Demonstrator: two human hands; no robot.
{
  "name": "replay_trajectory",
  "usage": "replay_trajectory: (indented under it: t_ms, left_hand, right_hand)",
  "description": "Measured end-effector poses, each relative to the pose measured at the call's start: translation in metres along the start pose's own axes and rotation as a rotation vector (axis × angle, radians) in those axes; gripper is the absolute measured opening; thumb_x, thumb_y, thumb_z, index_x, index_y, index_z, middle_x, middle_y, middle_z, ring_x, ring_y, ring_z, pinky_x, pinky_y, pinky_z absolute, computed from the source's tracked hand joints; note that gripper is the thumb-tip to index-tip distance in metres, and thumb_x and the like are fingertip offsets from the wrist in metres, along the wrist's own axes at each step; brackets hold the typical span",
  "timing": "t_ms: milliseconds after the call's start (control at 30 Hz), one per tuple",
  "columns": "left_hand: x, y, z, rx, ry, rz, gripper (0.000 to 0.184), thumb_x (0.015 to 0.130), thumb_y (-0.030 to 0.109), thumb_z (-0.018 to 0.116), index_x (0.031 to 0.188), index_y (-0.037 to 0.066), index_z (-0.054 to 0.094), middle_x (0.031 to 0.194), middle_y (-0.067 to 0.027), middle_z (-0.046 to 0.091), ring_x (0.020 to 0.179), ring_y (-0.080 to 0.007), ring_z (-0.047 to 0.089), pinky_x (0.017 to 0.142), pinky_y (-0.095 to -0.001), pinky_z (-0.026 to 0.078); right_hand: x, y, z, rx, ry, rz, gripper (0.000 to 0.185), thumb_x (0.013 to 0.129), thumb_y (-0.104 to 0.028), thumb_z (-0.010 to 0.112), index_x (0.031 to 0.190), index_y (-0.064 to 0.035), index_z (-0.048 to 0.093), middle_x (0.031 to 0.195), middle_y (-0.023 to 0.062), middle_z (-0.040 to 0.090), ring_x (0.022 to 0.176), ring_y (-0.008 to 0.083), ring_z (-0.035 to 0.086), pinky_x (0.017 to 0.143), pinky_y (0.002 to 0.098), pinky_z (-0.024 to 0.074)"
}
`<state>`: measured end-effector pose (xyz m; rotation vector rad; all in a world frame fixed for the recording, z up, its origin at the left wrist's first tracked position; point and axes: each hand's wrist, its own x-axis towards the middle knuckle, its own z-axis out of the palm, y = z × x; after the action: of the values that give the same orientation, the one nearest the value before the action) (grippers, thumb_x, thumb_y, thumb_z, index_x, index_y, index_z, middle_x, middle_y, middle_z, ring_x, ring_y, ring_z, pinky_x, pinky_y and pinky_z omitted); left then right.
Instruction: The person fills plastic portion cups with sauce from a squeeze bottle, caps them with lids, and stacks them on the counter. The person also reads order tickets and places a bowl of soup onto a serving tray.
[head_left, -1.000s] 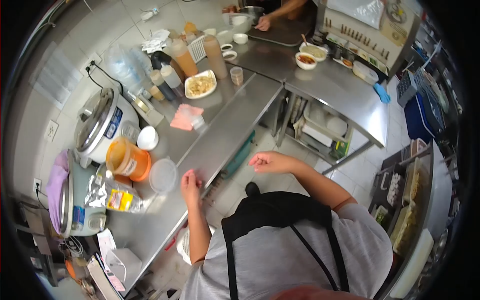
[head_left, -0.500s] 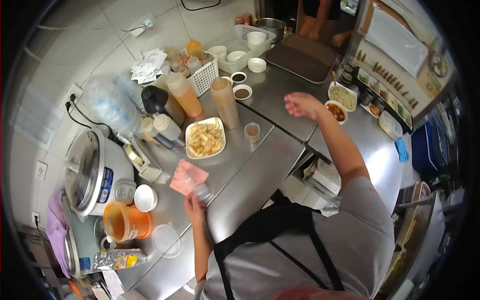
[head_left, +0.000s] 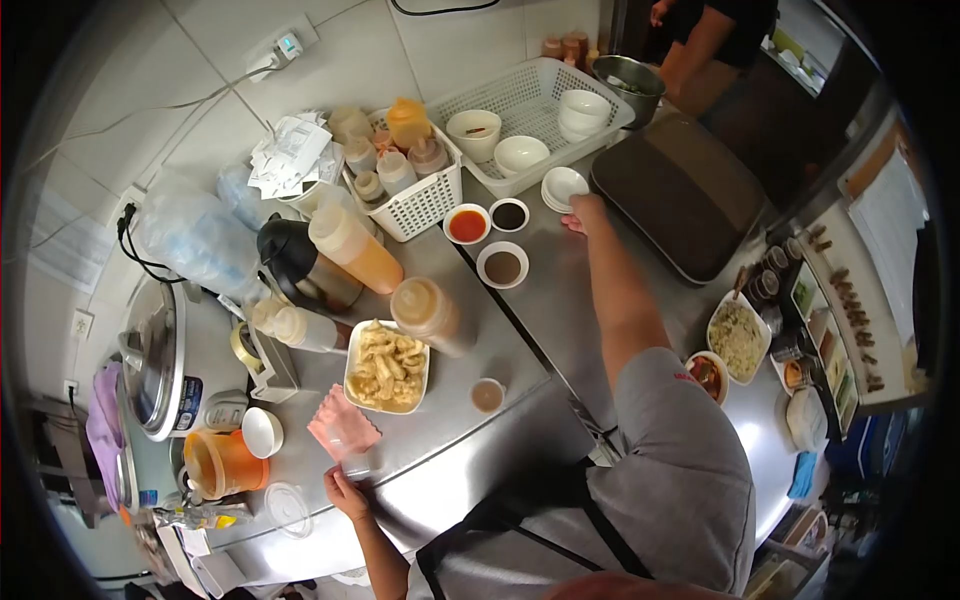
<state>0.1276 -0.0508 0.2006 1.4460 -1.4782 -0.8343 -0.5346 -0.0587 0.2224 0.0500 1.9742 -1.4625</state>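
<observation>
My right hand [head_left: 586, 215] reaches over the steel counter to a small stack of white sauce dishes [head_left: 566, 184], its fingers closed at the near edge. How many dishes it grips is hidden. Low on the left, my left hand [head_left: 346, 493] pinches a clear plastic cup [head_left: 356, 466], which is faint against the steel. Just beyond lies a pink cloth [head_left: 343, 425]. A square white bowl of pale fried pieces [head_left: 386, 368] stands beside the cloth. To its right is a small cup of brownish liquid [head_left: 488, 396]. Three sauce dishes, one with red sauce [head_left: 467, 224], sit left of my right hand.
A large brown tray [head_left: 680, 190] lies right of the dishes. Behind are a white basket of bottles [head_left: 425, 205] and a long basket with bowls [head_left: 460, 95]. Tall squeeze bottles [head_left: 430, 310] and a rice cooker [head_left: 160, 360] line the left. Another person's arm [head_left: 695, 60] shows at the back.
My right hand has moved from above the right counter, left and forward to the white dishes. My left hand stays low by the pink cloth with the clear cup. The view has shifted.
</observation>
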Motion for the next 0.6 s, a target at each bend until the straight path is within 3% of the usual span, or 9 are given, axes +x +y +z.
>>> replay_trajectory:
  t_ms: [100, 233, 300, 367, 433, 567, 600]
  left_hand:
    - [-0.003, 0.009, 0.006, 0.005, 0.043, 0.002, 0.021, 0.085, 0.022, 0.042, 0.080, 0.003, 0.050, 0.064, 0.0014, 0.047, 0.047, -0.0040, 0.032, 0.043, -0.0183, 0.027]
    - [-0.002, 0.008, 0.009, 0.048, 0.050, 0.013, 0.018, 0.084, 0.019, 0.042, 0.080, 0.003, 0.050, 0.063, 0.0015, 0.046, 0.047, -0.0037, 0.031, 0.043, -0.0181, 0.025]
    - [-0.002, 0.008, 0.008, 0.081, 0.081, 0.016, 0.018, 0.083, 0.018, 0.043, 0.080, 0.002, 0.050, 0.061, 0.0019, 0.044, 0.047, -0.0038, 0.031, 0.043, -0.0182, 0.025]
    - [0.000, 0.010, 0.013, 0.095, 0.097, 0.019, 0.017, 0.083, 0.018, 0.043, 0.080, 0.002, 0.050, 0.060, 0.0022, 0.043, 0.047, -0.0040, 0.031, 0.043, -0.0184, 0.024]
    - [-0.002, 0.013, 0.014, 0.104, 0.113, 0.017, 0.018, 0.083, 0.018, 0.043, 0.080, 0.002, 0.050, 0.059, 0.0023, 0.042, 0.048, -0.0042, 0.031, 0.043, -0.0187, 0.024]
    - [-0.001, 0.008, 0.012, 0.085, 0.098, 0.032, 0.019, 0.082, 0.019, 0.044, 0.079, 0.001, 0.050, 0.059, 0.0021, 0.042, 0.048, -0.0044, 0.031, 0.043, -0.0191, 0.024]
    - [-0.003, 0.011, 0.011, 0.092, 0.110, 0.019, 0.019, 0.082, 0.019, 0.044, 0.079, 0.001, 0.050, 0.059, 0.0021, 0.042, 0.049, -0.0044, 0.031, 0.043, -0.0191, 0.024]
  right_hand:
    - [0.001, 0.007, -0.020, 0.054, -0.056, -0.139, 0.037, 0.076, -0.025, 0.054, 0.103, -0.0014, 0.048, 0.080, 0.0109, 0.058, 0.058, 0.0189, 0.060, 0.046, 0.0264, 0.0471]
    - [-0.030, -0.039, -0.046, 0.240, -0.101, -0.405, 0.032, 0.079, -0.020, 0.053, 0.105, -0.0035, 0.048, 0.082, 0.0079, 0.058, 0.054, 0.0154, 0.055, 0.044, 0.0241, 0.0448]
    - [-0.030, -0.086, -0.043, -0.017, -0.055, -0.599, 0.031, 0.077, -0.019, 0.053, 0.102, -0.0006, 0.051, 0.081, 0.0081, 0.058, 0.052, 0.0128, 0.052, 0.042, 0.0234, 0.0406]
    - [-0.001, -0.120, -0.026, -0.428, 0.014, -0.889, 0.035, 0.076, -0.020, 0.052, 0.105, 0.0000, 0.051, 0.092, 0.0163, 0.058, 0.079, 0.0235, 0.058, 0.067, 0.0331, 0.0460]
    - [0.003, -0.138, 0.012, -0.767, 0.207, -0.882, 0.033, 0.078, -0.018, 0.048, 0.106, -0.0012, 0.051, 0.101, 0.0182, 0.056, 0.097, 0.0281, 0.053, 0.080, 0.0381, 0.0420]
    - [0.040, -0.136, 0.058, -1.243, 0.093, -0.630, 0.031, 0.079, -0.010, 0.041, 0.107, -0.0054, 0.053, 0.102, 0.0159, 0.056, 0.099, 0.0306, 0.052, 0.083, 0.0411, 0.0415]
    - [0.056, -0.129, 0.065, -1.229, 0.067, -0.643, 0.031, 0.078, -0.010, 0.042, 0.106, -0.0063, 0.054, 0.101, 0.0161, 0.057, 0.098, 0.0312, 0.053, 0.083, 0.0414, 0.0415]
